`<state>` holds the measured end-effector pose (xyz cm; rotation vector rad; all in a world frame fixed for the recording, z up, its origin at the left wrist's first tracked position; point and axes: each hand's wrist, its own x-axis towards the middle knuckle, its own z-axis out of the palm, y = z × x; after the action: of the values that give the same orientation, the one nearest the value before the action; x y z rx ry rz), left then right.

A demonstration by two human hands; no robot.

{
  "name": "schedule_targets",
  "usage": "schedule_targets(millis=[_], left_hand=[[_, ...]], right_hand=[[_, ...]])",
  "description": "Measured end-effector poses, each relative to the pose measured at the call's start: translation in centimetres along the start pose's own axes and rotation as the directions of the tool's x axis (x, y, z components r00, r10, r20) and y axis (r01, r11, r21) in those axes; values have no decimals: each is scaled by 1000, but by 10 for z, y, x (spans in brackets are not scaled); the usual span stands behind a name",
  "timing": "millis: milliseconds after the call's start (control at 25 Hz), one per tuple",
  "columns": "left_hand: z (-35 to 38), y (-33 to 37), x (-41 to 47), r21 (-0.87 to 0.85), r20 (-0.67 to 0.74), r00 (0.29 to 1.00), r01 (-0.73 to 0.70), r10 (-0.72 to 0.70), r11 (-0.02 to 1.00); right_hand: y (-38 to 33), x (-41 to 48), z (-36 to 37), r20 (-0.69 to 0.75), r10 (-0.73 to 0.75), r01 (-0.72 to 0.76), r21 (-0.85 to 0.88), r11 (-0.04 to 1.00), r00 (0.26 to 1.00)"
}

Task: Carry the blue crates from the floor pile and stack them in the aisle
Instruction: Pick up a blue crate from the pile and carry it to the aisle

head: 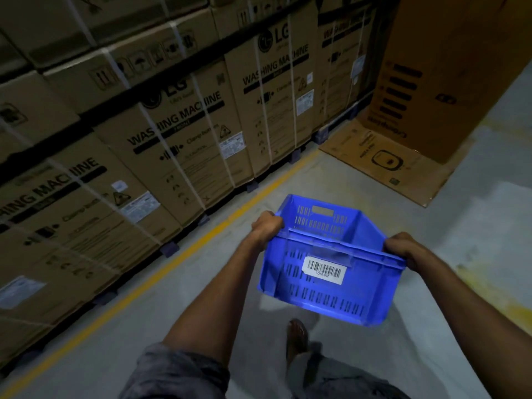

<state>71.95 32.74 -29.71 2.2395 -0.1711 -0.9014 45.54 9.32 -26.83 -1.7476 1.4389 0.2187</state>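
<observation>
- Head view: 1 blue crate [331,269] is held off the floor in front of the person. It is empty, tilted so its open top faces away and its slotted near wall faces the camera.
- The left hand [266,226] has its fingers curled over the crate's left rim, and the right hand [403,249] grips the right rim the same way. Both are closed on the crate.
- A white barcode label [324,270] sits on the near wall (it appears to read TOTE-002).
- To the left, strapped washing machine cartons [178,125] stand in stacked rows behind a yellow floor line [172,266].
- Ahead lies a flattened cardboard sheet [383,159] beside a tall carton [449,67].
- Neither the floor pile nor any aisle stack is in view, so this looks like the carrying leg.
- Risk: the crate hides part of the floor just ahead, and 1 foot [298,334] is under it. A step onto the loose cardboard sheet could slide.
- Risk: the grip is on the rims only, with the crate tipped. A knock against the cartons could twist it out of 1 hand.
- Risk: the light is dim, which makes edges near the floor line harder to judge.
</observation>
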Motion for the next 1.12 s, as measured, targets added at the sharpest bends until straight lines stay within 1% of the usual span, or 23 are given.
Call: schedule_targets(millis=[120,200,280,360,400,520,640,800,920,1040,1120], left_hand=[[-22,-10,61,83,48,998,32,-36,996],[-45,4,62,185,104,994,23,-43,982],[-70,15,71,292,110,993,9,-43,956],[-89,17,96,376,125,991,-3,-47,926],[-100,17,113,413,156,987,-25,-44,910],[-129,11,173,464,236,972,-103,-10,880],[-159,-4,233,515,294,952,-231,83,825],[-183,-54,328,477,397,901,-367,177,798],[-180,-108,396,483,414,871,-457,265,747],[-152,-175,470,446,423,851,-494,311,746],[-125,-214,523,436,416,844,-513,340,739]], right_hand=[[-25,31,42,41,73,-75,37,997,996],[-41,41,69,85,130,-134,43,990,988],[-61,44,95,93,153,-159,54,986,984],[-79,45,118,72,163,-167,50,985,984],[-88,47,133,58,173,-176,65,982,983],[-119,58,181,11,189,-189,136,973,982],[-155,59,243,-104,303,-274,225,935,947],[-191,60,341,-226,365,-272,358,893,903],[-206,80,419,-300,427,-260,464,847,853],[-193,140,490,-342,443,-241,497,834,828],[-177,189,528,-389,419,-190,506,841,820]])
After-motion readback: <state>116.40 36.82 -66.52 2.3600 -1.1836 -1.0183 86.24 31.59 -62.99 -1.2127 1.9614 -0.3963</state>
